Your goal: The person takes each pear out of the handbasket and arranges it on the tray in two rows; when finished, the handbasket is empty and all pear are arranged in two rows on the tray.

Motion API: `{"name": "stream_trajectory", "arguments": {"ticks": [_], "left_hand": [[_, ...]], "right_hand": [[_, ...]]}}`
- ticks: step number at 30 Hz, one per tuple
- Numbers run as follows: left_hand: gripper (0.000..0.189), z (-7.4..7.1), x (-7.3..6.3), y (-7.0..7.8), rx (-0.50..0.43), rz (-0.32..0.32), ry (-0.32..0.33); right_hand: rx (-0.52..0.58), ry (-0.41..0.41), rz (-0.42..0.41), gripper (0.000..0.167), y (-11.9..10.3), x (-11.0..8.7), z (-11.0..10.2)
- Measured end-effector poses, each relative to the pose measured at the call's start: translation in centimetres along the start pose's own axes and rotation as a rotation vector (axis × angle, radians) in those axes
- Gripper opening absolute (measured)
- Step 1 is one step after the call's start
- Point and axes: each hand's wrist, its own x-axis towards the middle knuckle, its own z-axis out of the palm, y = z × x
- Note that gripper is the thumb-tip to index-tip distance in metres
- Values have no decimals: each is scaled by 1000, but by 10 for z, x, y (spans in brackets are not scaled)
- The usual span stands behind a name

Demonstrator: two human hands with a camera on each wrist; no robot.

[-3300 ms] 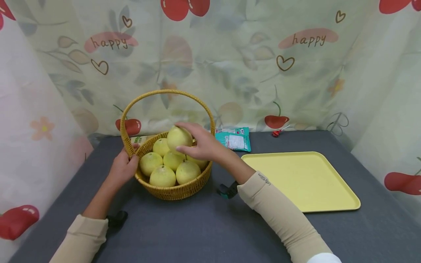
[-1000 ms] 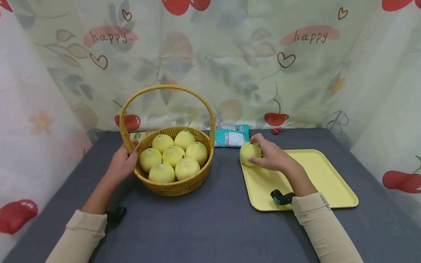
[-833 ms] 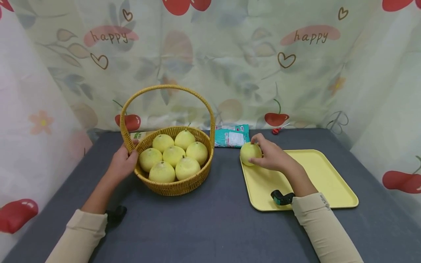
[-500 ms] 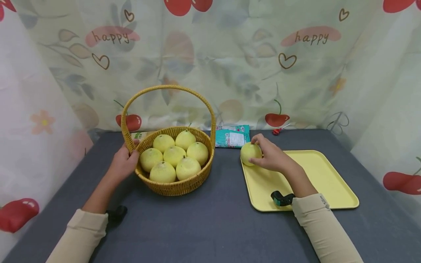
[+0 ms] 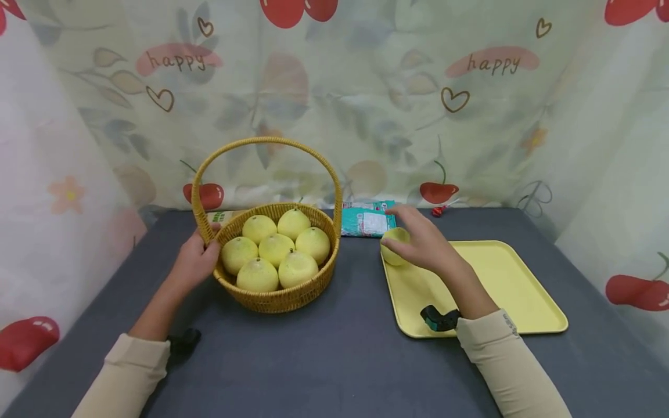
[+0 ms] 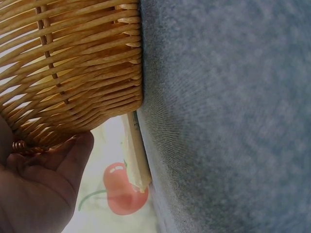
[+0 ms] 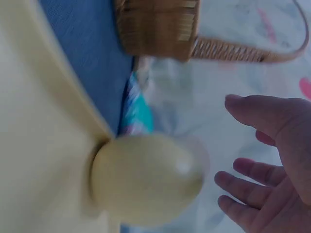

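Observation:
My left hand (image 5: pixel 195 260) grips the rim of the wicker basket (image 5: pixel 277 302) at the foot of its arched handle; in the left wrist view, thumb and fingers (image 6: pixel 77 155) pinch the woven edge. Several round, pale yellow fruits (image 5: pixel 276 249) fill the basket. One more such fruit (image 7: pixel 146 179) sits at the back left corner of the yellow tray (image 5: pixel 502 284). Just above it is my right hand (image 5: pixel 423 241), fingers and thumb spread. The right wrist view shows a gap between that hand (image 7: pixel 272 165) and the fruit.
Behind the basket's right side lies a teal packet (image 5: pixel 366 220), with a red lollipop (image 5: pixel 438 211) farther right. A pale packet (image 5: pixel 222 216) is partly hidden behind the basket. A patterned curtain (image 5: pixel 334 104) closes off the back of the dark table (image 5: pixel 324 366).
The right hand carried a fruit from the basket to the tray's back left corner, then let go and rose slightly off it. The left hand keeps its hold on the basket.

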Motion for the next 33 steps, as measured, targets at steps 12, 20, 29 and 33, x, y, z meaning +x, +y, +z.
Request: {"name": "stream_trajectory", "arguments": {"ticks": [12, 20, 29, 33], "left_hand": [[53, -2, 1, 0, 11, 7, 3], [53, 0, 1, -3, -7, 11, -1], [52, 1, 1, -1, 0, 12, 1], [51, 1, 1, 1, 8, 23, 10]], "right_hand": [[9, -91, -249, 46, -76, 28, 25], [-116, -367, -223, 51, -112, 53, 61], [-185, -485, -152, 40, -126, 66, 77], [-178, -479, -136, 45, -126, 66, 83]]}}
